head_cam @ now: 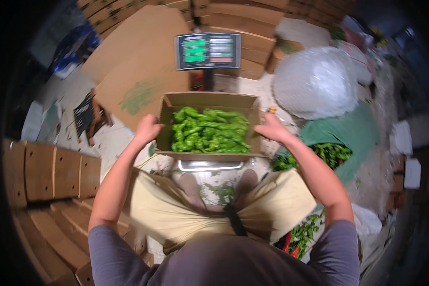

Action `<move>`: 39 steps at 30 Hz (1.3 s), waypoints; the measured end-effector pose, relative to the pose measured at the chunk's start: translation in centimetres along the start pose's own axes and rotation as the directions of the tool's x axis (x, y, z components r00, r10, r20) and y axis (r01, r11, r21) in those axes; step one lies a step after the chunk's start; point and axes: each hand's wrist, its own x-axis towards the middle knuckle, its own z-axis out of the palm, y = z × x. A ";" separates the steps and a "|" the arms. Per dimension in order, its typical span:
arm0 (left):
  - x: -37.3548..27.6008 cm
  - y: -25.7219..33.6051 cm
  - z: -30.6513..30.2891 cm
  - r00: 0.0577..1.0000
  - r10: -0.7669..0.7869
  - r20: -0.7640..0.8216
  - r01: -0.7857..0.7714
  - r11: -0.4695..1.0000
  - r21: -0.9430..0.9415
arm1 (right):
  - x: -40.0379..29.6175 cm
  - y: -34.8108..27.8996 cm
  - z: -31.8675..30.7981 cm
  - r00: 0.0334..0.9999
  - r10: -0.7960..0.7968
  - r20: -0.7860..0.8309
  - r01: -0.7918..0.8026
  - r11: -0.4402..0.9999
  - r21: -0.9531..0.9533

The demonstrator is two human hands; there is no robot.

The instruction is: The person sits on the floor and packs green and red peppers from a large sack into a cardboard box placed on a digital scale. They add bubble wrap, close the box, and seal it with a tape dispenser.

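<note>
An open cardboard box (209,156) filled with green peppers (211,131) is in front of me, over a scale platform (211,165) whose near metal edge shows below it. My left hand (149,128) grips the box's left end, and my right hand (271,127) grips its right end. The fingers of both hands are partly hidden by the box walls. Beyond the box, a scale display (208,51) with lit green readouts stands on a post. Whether the box rests on the platform or is held just above it, I cannot tell.
Flat cardboard sheets (139,68) lie at the far left. Stacked cardboard boxes (53,171) stand at left, more behind the display. To the right are a bubble wrap roll (316,82) and a green sack (346,128) spilling peppers (330,154). Loose red and green peppers (302,234) lie near my right side.
</note>
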 end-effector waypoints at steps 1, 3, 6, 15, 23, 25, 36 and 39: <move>0.9 -1.3 0.6 0.997 0.073 -0.032 -0.073 0.997 0.004 | 1.0 1.1 0.3 1.000 -0.020 -0.001 0.020 0.998 0.059; 1.9 -3.4 0.1 0.983 0.150 -0.107 -0.160 0.983 -0.090 | 1.3 -1.0 -0.2 0.995 -0.091 -0.049 0.091 0.996 0.012; 1.5 1.0 -1.6 0.976 0.063 -0.209 -0.171 0.813 -0.557 | 2.8 1.4 -4.5 0.895 -0.173 -0.410 0.296 0.920 0.258; -1.1 11.1 -2.7 0.911 0.369 -0.184 -0.402 0.694 -0.598 | 2.1 11.9 -14.7 0.410 -0.028 -0.912 -0.386 0.901 -0.201; -0.7 19.4 0.3 0.858 0.514 -0.007 -0.397 0.652 -0.646 | 3.4 18.1 -13.4 0.140 0.503 -0.853 -0.200 0.858 0.473; -0.7 22.3 1.4 0.829 0.553 0.077 -0.380 0.660 -0.648 | 5.4 19.1 -13.3 0.125 0.557 -0.821 -0.093 0.831 0.549; -0.4 33.3 8.0 0.560 0.775 0.293 -0.624 0.628 -0.466 | 2.2 21.6 -14.4 0.206 0.508 -0.836 0.247 0.800 0.547; 1.7 34.8 10.3 0.395 0.898 0.192 -0.826 0.439 -0.354 | -4.0 16.0 -11.4 0.380 0.214 -0.900 0.306 0.889 0.340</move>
